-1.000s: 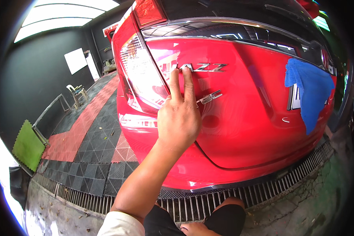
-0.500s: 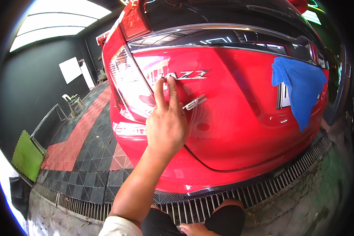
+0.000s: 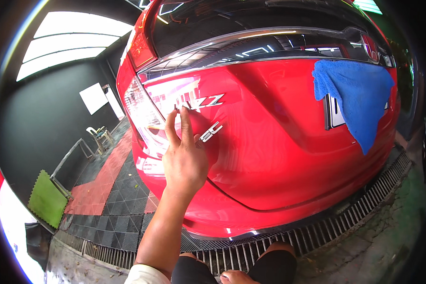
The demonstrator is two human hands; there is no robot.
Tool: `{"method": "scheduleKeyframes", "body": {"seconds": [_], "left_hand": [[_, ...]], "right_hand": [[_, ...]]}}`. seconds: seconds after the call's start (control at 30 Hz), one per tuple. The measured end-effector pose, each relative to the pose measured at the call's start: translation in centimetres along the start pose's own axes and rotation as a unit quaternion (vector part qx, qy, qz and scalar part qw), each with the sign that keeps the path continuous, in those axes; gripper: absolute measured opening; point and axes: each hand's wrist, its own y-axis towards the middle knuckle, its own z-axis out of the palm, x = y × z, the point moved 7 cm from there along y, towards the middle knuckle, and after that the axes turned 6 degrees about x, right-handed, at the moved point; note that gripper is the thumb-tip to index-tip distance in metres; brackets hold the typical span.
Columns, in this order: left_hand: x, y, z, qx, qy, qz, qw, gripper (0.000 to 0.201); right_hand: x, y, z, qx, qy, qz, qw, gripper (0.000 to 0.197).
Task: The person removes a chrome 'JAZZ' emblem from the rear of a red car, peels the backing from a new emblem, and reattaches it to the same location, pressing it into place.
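My left hand (image 3: 186, 158) reaches up to the tailgate (image 3: 265, 137) of a red car. Two of its fingers are stretched out and apart, with their tips touching the left end of a chrome lettering badge (image 3: 212, 102). The hand covers part of that lettering. Close to the thumb side sits a smaller chrome badge (image 3: 210, 132), tilted in view. What appears to be my right hand (image 3: 235, 276) shows at the lower edge, between my knees; its fingers are mostly hidden.
A blue cloth (image 3: 357, 97) hangs over part of the white number plate (image 3: 335, 113). The left tail light (image 3: 139, 106) is beside my hand. Below the bumper runs a drain grate (image 3: 241, 258). A green mat (image 3: 48, 199) and a chair (image 3: 100, 137) stand at left.
The view has shifted, and the car's badges now appear lower and further left, with the lettering more tilted. My left fingertips remain at the lettering. The lower hand barely differs.
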Motion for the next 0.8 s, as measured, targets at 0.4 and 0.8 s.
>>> {"method": "scheduleKeyframes", "body": {"seconds": [0.4,0.8], "left_hand": [[0.6,-0.1,-0.1,0.000,0.020,-0.026,0.999,0.088],[0.2,-0.1,-0.1,-0.001,0.010,-0.003,1.000,0.088]], "right_hand": [[0.4,-0.4,0.2,0.010,0.055,-0.070,0.996,0.032],[0.4,-0.7,-0.8,0.119,0.025,0.028,0.992,0.048]]}}
